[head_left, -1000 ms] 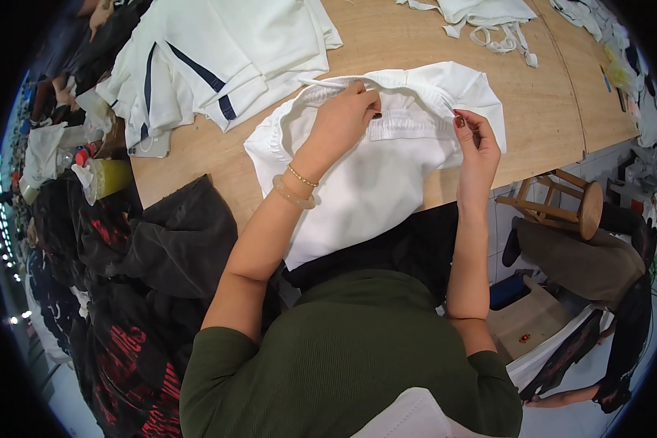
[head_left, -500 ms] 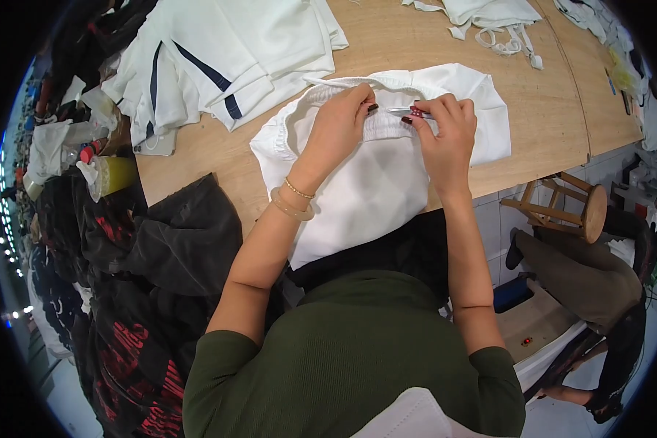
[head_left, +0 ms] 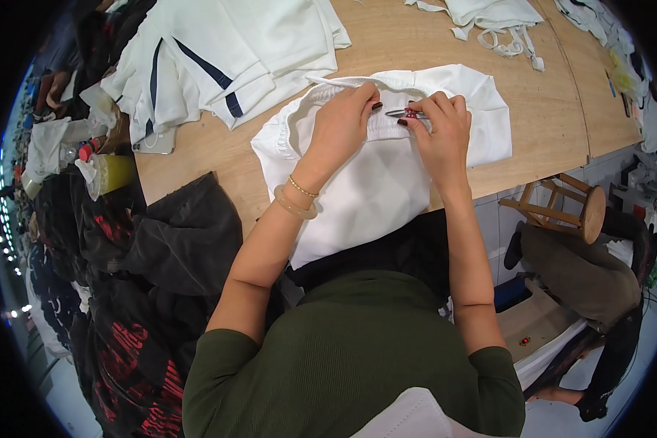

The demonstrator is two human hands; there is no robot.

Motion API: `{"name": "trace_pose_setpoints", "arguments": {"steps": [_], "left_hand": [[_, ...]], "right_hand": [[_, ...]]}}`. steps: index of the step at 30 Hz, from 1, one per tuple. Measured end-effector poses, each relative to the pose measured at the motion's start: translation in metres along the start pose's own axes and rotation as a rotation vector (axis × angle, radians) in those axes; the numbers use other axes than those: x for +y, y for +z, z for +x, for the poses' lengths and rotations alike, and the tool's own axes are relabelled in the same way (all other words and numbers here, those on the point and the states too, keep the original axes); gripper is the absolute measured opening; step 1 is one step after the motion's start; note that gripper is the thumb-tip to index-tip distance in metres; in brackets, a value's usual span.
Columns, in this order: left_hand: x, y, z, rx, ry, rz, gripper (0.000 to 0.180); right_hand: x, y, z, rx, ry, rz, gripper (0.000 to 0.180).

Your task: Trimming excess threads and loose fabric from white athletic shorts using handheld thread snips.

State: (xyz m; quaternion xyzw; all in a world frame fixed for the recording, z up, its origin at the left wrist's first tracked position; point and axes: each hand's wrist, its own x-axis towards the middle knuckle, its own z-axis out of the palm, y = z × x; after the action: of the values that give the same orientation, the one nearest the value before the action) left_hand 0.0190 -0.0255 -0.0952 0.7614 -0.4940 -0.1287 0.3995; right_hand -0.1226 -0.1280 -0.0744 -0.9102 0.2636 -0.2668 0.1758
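Observation:
White shorts (head_left: pixel 365 191) with a gathered elastic waistband lie at the table's near edge, the waist opening facing up. My left hand (head_left: pixel 343 123) pinches the waistband at the left of its middle, thumb and finger pressed together. In my right hand (head_left: pixel 444 130) is a small pair of thread snips (head_left: pixel 397 113) with metal blades and a red part near the fingers. The blades point left over the waistband, toward my left fingertips, and look slightly parted. Whether a thread lies between them is too small to make out.
A pile of white garments with dark stripes (head_left: pixel 219 73) covers the table's far left, over a phone (head_left: pixel 155 142). White cloth with straps (head_left: pixel 493 18) lies far right. Dark clothes (head_left: pixel 186 226) heap at my left near a yellow drink cup (head_left: pixel 113 174). A wooden stool (head_left: pixel 593 213) and another person (head_left: pixel 562 394) are right.
My right hand has shifted slightly left, and the snips' blades now show apart, where they looked like one line before. My left hand stays nearly in place on the waistband.

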Motion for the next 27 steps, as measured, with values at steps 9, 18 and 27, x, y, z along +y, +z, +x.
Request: {"name": "trace_pose_setpoints", "arguments": {"steps": [9,18,27], "left_hand": [[0.003,0.000,0.001,0.005,-0.002,0.002,0.006],[0.006,-0.001,0.001,-0.001,-0.002,-0.004,0.006],[0.010,-0.014,-0.003,0.265,-0.218,-0.295,0.015]], "right_hand": [[-0.001,0.002,0.001,-0.010,0.014,-0.001,0.014],[-0.002,0.003,0.002,-0.026,0.010,0.021,0.014],[0.004,-0.003,0.004,0.074,0.267,0.305,0.019]]}}
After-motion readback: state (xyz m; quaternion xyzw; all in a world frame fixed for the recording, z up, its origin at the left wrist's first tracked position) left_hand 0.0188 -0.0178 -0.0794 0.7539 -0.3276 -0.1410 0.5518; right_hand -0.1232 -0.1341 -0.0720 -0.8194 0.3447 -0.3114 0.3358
